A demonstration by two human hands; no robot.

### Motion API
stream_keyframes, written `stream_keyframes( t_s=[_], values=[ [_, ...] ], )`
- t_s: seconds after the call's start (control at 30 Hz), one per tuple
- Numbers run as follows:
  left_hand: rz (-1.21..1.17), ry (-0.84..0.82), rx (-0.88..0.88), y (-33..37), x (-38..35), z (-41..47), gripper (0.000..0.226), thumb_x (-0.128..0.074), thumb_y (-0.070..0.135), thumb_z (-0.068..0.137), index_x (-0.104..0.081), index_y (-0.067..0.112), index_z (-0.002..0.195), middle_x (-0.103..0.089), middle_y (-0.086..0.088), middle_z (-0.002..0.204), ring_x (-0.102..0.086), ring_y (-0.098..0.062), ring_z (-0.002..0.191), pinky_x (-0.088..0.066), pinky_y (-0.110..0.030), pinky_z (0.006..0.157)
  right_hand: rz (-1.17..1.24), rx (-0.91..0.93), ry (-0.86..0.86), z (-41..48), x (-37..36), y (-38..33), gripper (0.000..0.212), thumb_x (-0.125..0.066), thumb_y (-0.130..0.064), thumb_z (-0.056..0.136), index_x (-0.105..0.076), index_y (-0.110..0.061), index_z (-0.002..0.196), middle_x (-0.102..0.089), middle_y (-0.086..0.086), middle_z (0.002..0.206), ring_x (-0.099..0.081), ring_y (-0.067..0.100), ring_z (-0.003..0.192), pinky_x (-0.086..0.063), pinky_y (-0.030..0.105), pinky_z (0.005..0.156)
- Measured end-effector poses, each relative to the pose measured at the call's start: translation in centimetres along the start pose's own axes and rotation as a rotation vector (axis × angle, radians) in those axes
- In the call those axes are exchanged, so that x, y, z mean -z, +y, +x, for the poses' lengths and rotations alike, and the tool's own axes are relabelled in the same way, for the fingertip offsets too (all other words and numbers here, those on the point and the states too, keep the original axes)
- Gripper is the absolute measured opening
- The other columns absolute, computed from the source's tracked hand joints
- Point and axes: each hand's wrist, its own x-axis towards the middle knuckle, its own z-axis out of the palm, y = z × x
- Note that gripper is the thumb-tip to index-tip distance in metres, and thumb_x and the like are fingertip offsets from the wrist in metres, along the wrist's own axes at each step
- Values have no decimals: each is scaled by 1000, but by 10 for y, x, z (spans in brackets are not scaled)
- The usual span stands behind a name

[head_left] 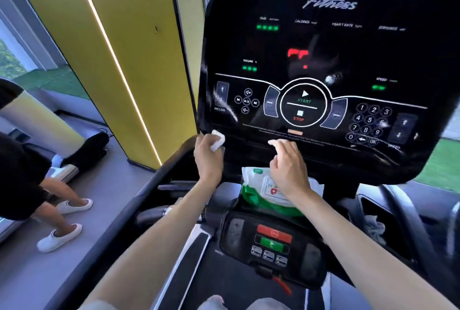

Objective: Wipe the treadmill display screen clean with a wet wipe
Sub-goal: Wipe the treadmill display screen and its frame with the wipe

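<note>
A pack of wipes sits below the right hand, whose fingers hang loosely bent. Farther on, the left hand clutches a crumpled wipe at the screen's lower left corner.

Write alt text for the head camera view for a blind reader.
A left hand holds a crumpled white wipe at the lower left corner of a treadmill screen; the right hand hovers above a pack of wipes.
</note>
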Motion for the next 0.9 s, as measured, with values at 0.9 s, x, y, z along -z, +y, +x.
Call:
stream_keyframes(
  t_s=[0.9],
  values=[
    [143, -631, -219, 147, -175, -189, 10, -53, 8, 84, -62, 10, 87, -66, -7, 82, -57, -21, 72, -35, -27, 58, 217, -363, 275, -84, 120, 143, 46, -43, 16, 74, -57, -2, 114, -63, 15, 100, -56, 31, 95, -46, 37, 78]
  ],
)
